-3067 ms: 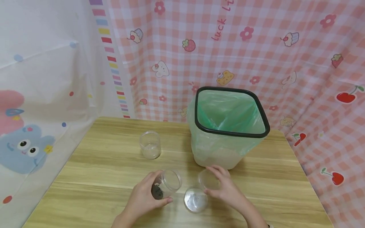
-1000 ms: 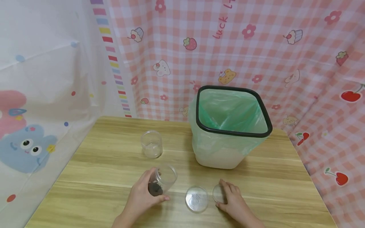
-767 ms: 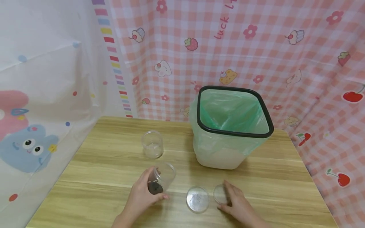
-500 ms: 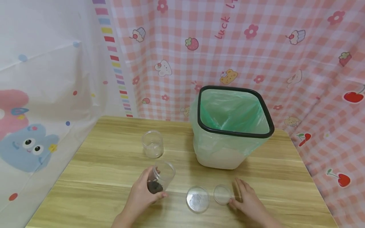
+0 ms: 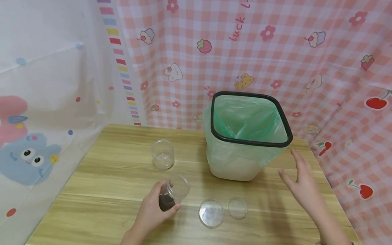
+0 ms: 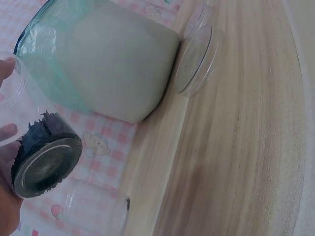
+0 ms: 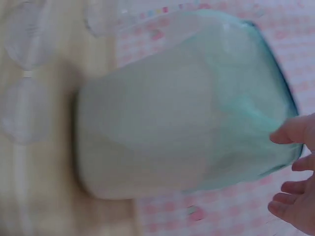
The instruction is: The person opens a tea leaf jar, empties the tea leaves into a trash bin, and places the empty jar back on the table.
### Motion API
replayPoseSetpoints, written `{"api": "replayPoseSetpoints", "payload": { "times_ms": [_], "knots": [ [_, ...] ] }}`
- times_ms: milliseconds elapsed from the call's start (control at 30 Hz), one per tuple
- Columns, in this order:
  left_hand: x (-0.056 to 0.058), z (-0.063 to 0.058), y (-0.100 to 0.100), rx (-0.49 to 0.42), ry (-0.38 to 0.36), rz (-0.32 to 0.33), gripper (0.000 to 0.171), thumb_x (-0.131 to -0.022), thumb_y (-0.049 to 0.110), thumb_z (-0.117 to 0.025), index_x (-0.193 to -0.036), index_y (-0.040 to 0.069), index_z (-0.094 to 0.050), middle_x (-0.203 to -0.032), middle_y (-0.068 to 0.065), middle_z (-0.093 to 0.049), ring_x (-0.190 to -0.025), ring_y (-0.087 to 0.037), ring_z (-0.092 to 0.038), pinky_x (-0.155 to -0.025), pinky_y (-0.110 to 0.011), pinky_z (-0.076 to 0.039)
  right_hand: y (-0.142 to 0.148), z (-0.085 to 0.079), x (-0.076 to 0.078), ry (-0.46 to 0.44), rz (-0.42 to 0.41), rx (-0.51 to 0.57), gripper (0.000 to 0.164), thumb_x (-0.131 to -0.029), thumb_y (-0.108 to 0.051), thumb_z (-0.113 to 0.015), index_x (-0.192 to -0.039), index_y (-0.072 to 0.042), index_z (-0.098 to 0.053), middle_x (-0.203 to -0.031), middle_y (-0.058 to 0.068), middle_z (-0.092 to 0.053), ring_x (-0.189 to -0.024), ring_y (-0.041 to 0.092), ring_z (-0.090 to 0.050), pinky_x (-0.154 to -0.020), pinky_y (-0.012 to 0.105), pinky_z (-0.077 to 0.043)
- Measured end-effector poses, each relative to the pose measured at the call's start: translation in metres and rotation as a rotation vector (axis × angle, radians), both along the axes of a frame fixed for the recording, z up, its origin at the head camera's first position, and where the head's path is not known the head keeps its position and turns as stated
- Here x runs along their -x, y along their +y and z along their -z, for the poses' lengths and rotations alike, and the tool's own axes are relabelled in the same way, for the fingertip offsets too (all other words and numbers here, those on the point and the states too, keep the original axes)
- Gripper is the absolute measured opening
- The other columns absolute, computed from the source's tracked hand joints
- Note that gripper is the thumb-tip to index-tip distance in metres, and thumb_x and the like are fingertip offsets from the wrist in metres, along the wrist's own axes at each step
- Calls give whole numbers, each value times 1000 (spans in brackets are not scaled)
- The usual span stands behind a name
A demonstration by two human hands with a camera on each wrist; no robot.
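Observation:
My left hand grips a clear plastic jar, fingers and thumb round its lower part. The jar leans to the right, with dark ragged flakes at its bottom; the left wrist view shows these flakes through the wall. My right hand hangs in the air beside the trash bin's right side, holding nothing, thumb and fingers spread. The trash bin is pale, with a black rim and a green bag lining it. In the right wrist view the fingers overlap the bin's rim side.
Two clear round lids lie side by side in front of the bin, a larger lid and a smaller lid. A second clear jar stands upright behind my left hand. Printed curtains hang behind and beside the wooden table.
My right hand set the smaller lid down on the table, let go of it, then moved right and up to the bin's side. The left hand keeps the jar nearly in place.

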State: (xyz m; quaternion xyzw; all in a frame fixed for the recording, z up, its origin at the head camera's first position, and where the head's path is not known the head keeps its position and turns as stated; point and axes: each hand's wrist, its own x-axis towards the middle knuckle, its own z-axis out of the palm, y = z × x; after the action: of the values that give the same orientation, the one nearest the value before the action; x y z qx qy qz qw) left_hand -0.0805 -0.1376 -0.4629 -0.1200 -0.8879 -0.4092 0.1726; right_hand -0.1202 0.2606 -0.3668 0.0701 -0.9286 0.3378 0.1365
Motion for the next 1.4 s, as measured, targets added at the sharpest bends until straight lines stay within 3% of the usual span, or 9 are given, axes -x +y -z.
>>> {"api": "replayPoseSetpoints", "payload": {
  "times_ms": [167,333,467,667,900,1033,1167,1300,1400],
  "knots": [
    [0,1,0,-13,-15,-4,72,-62,30,-85,-123,14,-50,-109,2,-64,-99,-14,-60,-82,-44,-49,1,-29,9,158,33,45,52,-96,-9,-45,-143,5,-27,-143,27,-27,-114,46,-38,-97,48,-35],
    [0,2,0,-2,-38,-18,73,-63,31,-84,-124,13,-50,-109,1,-63,-97,-16,-60,-80,-45,-49,0,-45,20,133,40,-21,51,-101,-21,-37,-144,4,-26,-143,28,-27,-111,51,-41,-86,63,-36],
    [1,0,0,12,-49,-19,72,-64,34,-83,-124,12,-49,-109,-2,-62,-96,-19,-60,-80,-47,-49,0,-49,29,118,38,-61,52,-101,-23,-39,-142,5,-27,-140,31,-28,-108,52,-42,-83,64,-36],
    [3,-4,0,4,-69,-16,70,-66,34,-82,-124,12,-49,-109,-3,-62,-96,-21,-60,-80,-47,-49,6,-54,42,51,39,-46,54,-100,-26,-40,-141,7,-28,-136,35,-31,-107,53,-44,-84,63,-40],
    [11,-15,1,-8,-52,-17,68,-66,33,-83,-123,13,-50,-109,-5,-62,-98,-23,-60,-81,-48,-48,17,-65,52,-172,12,-20,68,-98,-40,-40,-143,8,-22,-134,36,-33,-115,52,-41,-85,62,-39],
    [17,-24,-2,6,-4,-21,73,-66,32,-83,-126,8,-48,-109,-9,-63,-96,-25,-61,-79,-48,-49,20,-66,57,-329,-26,172,72,-98,-39,-41,-144,10,-15,-137,34,-31,-102,24,-59,-88,39,-47],
    [23,-33,-3,-7,-2,-11,75,-66,31,-83,-127,8,-47,-111,-12,-62,-97,-27,-61,-79,-49,-49,22,-62,60,-406,-55,419,74,-97,-35,-45,-143,13,-11,-131,21,-36,-83,-9,-55,-76,12,-47],
    [30,-42,-5,-10,-22,8,77,-67,34,-83,-130,12,-45,-116,-13,-60,-103,-30,-59,-82,-52,-48,24,-60,63,-417,-133,657,70,-96,-25,-51,-141,15,-15,-113,2,-49,-87,-2,-58,-77,15,-49],
    [35,-50,-7,20,-15,27,81,-66,36,-83,-132,14,-42,-120,-13,-58,-107,-32,-57,-85,-54,-47,25,-59,65,-426,-216,829,46,-96,-16,-51,-131,8,-37,-102,-4,-57,-87,5,-60,-77,17,-49]
  ]
}}
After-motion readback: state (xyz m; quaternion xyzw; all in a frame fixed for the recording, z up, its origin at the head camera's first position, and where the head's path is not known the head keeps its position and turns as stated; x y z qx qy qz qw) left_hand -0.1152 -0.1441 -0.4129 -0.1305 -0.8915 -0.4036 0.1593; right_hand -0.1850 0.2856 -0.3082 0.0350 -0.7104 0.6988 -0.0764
